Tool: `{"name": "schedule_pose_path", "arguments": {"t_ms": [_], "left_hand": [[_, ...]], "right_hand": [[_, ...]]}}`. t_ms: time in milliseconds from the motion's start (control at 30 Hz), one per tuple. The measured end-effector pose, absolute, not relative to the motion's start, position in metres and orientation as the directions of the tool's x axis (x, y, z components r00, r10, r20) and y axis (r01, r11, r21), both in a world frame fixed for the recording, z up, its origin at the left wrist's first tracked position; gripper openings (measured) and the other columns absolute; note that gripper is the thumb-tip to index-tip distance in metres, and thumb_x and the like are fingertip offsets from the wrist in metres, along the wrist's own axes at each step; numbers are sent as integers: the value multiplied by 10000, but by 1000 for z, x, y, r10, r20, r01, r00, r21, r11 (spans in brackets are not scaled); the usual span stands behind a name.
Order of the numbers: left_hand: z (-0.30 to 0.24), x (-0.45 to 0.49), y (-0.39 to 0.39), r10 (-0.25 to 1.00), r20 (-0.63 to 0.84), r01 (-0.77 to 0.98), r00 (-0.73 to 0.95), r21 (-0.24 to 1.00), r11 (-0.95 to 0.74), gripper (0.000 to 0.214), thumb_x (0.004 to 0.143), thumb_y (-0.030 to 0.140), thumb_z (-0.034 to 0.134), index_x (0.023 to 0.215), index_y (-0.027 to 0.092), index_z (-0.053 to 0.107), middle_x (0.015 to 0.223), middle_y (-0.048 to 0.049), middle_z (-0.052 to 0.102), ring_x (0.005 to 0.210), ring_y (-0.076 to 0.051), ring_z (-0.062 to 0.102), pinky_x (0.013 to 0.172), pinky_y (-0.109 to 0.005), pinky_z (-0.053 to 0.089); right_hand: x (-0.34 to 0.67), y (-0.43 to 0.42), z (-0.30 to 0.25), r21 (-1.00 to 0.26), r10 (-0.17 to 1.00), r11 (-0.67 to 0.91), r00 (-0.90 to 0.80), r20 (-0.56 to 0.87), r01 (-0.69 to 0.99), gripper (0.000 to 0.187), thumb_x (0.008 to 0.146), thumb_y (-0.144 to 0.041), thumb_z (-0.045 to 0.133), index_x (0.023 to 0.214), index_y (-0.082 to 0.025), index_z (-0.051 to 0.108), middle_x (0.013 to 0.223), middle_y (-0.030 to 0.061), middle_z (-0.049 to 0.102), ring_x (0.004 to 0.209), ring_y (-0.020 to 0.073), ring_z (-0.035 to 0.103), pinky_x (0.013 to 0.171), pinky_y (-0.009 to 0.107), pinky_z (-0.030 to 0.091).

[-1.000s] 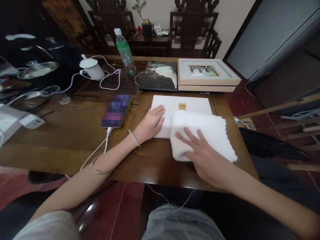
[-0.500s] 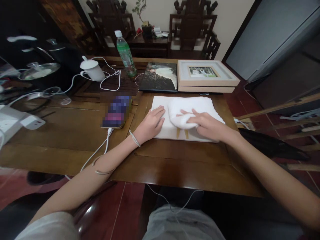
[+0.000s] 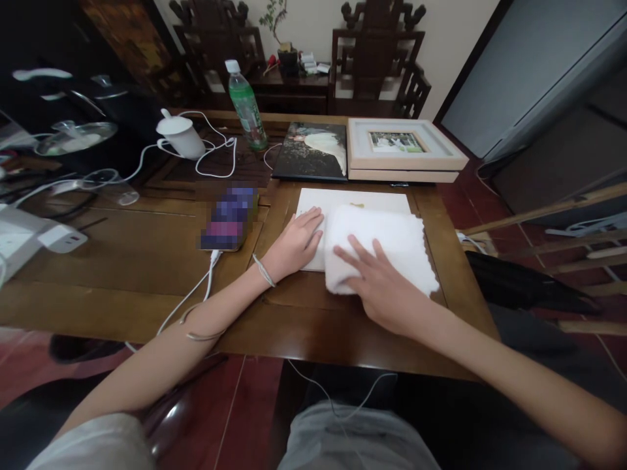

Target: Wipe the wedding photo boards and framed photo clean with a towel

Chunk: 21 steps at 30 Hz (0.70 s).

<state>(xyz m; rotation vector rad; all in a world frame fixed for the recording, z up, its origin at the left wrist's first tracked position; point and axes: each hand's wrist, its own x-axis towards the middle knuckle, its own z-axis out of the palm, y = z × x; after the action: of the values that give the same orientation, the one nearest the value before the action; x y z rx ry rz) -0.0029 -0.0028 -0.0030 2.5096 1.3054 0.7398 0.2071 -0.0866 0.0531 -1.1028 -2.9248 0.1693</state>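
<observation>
A white flat board (image 3: pixel 313 202) lies on the wooden table (image 3: pixel 147 261) in front of me. My left hand (image 3: pixel 294 245) rests flat on the board's left part, fingers stretched out, holding nothing. A white towel (image 3: pixel 392 245) covers most of the board's right part. My right hand (image 3: pixel 377 284) presses flat on the towel's near edge with its fingers spread.
A dark photo print (image 3: pixel 313 151) and a light wooden picture frame (image 3: pixel 404 149) lie behind the board. A phone (image 3: pixel 228 219) on a white cable, a green bottle (image 3: pixel 245 104), a white kettle (image 3: pixel 181 136) and a white power strip (image 3: pixel 29 238) sit to the left.
My right hand has pulled the towel back toward me from the board's middle, and it is now spread flat again. My left hand has stayed in place.
</observation>
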Motion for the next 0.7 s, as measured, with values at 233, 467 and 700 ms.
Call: {"name": "schedule_pose_path", "arguments": {"t_ms": [233,467,700], "left_hand": [[-5,-4,-3,827,303,705,474,431,-562,463,922,189,364,1372,100,426,1485,-176,389,1412,-272,304,1151,-533,256],[-5,-3,-3,855,230,744,465,421,-519,516,965,294,317,1448,112,321,1537,-151,301,1448,-267,194,1162,-498,218],[-5,-3,-3,851,241,750,467,402,-525,510,970,276,292,1452,113,316,1533,-147,313,1443,-251,218,1165,-481,222]], "right_hand": [[213,-83,67,-190,611,769,-789,-61,610,474,725,21,422,1073,-177,675,1468,98,436,1418,306,246,1109,607,264],[206,1,52,-76,725,689,-686,58,721,504,726,41,392,1140,-114,635,1457,165,433,1414,349,239,1079,646,255],[193,-11,43,24,743,668,-668,40,744,456,804,-4,409,1202,-93,614,1488,207,366,1407,423,203,1045,718,207]]}}
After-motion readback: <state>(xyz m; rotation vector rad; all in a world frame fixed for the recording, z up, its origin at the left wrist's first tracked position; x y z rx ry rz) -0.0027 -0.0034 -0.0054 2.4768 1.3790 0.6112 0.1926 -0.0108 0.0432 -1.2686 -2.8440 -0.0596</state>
